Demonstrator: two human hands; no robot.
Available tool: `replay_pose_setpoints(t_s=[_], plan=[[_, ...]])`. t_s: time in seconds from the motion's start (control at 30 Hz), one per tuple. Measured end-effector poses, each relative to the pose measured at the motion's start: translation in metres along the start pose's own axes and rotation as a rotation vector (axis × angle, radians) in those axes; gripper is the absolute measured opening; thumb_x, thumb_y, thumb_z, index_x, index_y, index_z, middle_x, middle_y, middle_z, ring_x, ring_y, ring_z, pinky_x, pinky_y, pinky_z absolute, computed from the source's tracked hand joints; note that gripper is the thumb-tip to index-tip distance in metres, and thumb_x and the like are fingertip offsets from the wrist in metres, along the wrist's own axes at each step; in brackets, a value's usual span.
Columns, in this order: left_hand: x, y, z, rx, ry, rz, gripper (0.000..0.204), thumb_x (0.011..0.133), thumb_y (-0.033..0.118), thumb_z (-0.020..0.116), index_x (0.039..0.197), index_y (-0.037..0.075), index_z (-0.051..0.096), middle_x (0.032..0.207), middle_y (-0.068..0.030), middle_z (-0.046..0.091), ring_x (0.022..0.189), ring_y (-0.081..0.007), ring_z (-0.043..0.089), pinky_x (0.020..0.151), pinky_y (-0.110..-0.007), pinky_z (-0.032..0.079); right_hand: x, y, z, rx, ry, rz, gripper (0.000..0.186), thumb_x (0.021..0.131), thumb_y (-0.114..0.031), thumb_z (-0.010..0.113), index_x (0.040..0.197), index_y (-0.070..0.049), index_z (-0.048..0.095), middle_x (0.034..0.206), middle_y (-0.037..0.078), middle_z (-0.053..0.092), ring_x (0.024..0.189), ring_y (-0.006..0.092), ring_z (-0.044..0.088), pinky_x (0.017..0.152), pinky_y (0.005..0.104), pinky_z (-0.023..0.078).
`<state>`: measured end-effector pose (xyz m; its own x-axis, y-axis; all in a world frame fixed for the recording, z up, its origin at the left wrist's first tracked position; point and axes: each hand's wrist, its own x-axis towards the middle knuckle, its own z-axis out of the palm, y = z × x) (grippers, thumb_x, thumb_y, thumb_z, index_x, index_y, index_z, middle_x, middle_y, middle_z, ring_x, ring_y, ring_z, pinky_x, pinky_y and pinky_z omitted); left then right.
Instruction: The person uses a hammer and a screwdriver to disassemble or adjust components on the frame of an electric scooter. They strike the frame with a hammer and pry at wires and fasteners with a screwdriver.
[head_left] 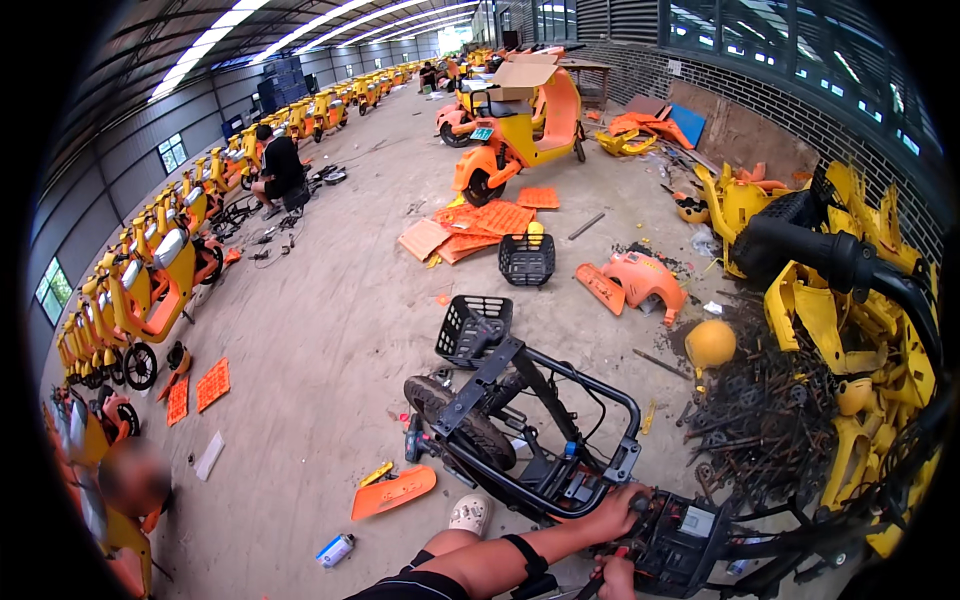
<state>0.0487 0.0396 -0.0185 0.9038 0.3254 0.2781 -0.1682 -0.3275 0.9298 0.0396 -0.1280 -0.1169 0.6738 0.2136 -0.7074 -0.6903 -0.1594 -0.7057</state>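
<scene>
A dusty, matte concrete floor [340,310] spreads under everything, with a row of glossy yellow-and-orange scooters [160,290] curving along its left side. At the right, smooth yellow plastic panels [815,310], bent and hollow, are stacked loosely. The black scooter frame [622,460], rounded metal tubing joined by flat drilled plates, rests on the floor before the person, its chunky-treaded tyre [488,440] toward the left. Beside it sprawls a rough, tangled heap of dark metal parts [755,430]. A black lattice basket [468,318] sits just beyond the tyre; a flat, glossy orange panel [393,492] lies nearer. The left hand [620,510] is at the frame's open compartment, its fingers bent over a dark rounded part; whether they grip it, one cannot tell. The right hand [617,577] is just below, fingers curled beside a small red piece [622,551]; whether they pinch anything is unclear. Smallest is a blue-and-white cylindrical can [335,550], lying on its side.
</scene>
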Motion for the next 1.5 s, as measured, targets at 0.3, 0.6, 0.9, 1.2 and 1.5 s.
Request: replay_pose_setpoints(t_s=[0.3,0.6,0.9,1.2,1.5], plan=[[-0.004,0.007,-0.001,0.070,0.021,-0.045,0.039,0.089,0.001,0.062,0.126,0.006,0.051,0.117,-0.0173,0.068,0.109,-0.0393,0.067,0.090,-0.045,0.054,-0.010,0.002,-0.015,0.155,-0.077,0.080,0.025,0.087,0.001,0.060,0.109,-0.010,0.062,0.073,0.003,0.060,0.055,0.0167,0.054,0.047,0.0297,0.044],[-0.009,0.004,-0.002,-0.018,0.095,-0.038,0.030,0.096,0.010,0.066,0.122,0.007,0.052,0.119,-0.0145,0.068,0.112,-0.0382,0.067,0.092,-0.043,0.053,-0.018,0.009,-0.034,0.272,-0.175,0.298,0.022,0.089,-0.005,0.058,0.112,-0.006,0.060,0.092,0.011,0.067,0.073,0.0262,0.064,0.065,0.0375,0.052],[-0.017,0.009,-0.002,-0.005,0.151,-0.106,0.024,0.099,0.013,0.066,0.119,0.006,0.055,0.118,-0.0148,0.069,0.111,-0.0375,0.067,0.093,-0.042,0.053,-0.054,-0.010,-0.026,0.140,-0.122,0.277,0.031,0.092,-0.003,0.053,0.121,-0.008,0.043,0.080,0.010,0.060,0.058,0.0178,0.053,0.050,0.0357,0.045],[-0.022,-0.005,0.002,-0.006,0.178,-0.070,0.026,0.100,0.017,0.063,0.121,0.005,0.055,0.112,-0.0175,0.065,0.107,-0.0394,0.066,0.090,-0.042,0.051,-0.065,0.001,-0.023,0.145,-0.095,0.250,0.013,0.092,-0.009,0.053,0.088,0.003,0.058,0.070,0.009,0.054,0.057,0.0184,0.052,0.051,0.0336,0.045],[-0.018,0.003,-0.001,-0.002,0.134,-0.148,0.024,0.097,0.008,0.066,0.117,0.006,0.054,0.116,-0.0142,0.067,0.111,-0.0313,0.066,0.097,-0.038,0.049,-0.080,-0.010,-0.024,0.058,-0.075,0.243,0.014,0.092,-0.013,0.054,0.094,-0.002,0.063,0.068,0.008,0.056,0.055,0.0192,0.052,0.047,0.0369,0.044]])
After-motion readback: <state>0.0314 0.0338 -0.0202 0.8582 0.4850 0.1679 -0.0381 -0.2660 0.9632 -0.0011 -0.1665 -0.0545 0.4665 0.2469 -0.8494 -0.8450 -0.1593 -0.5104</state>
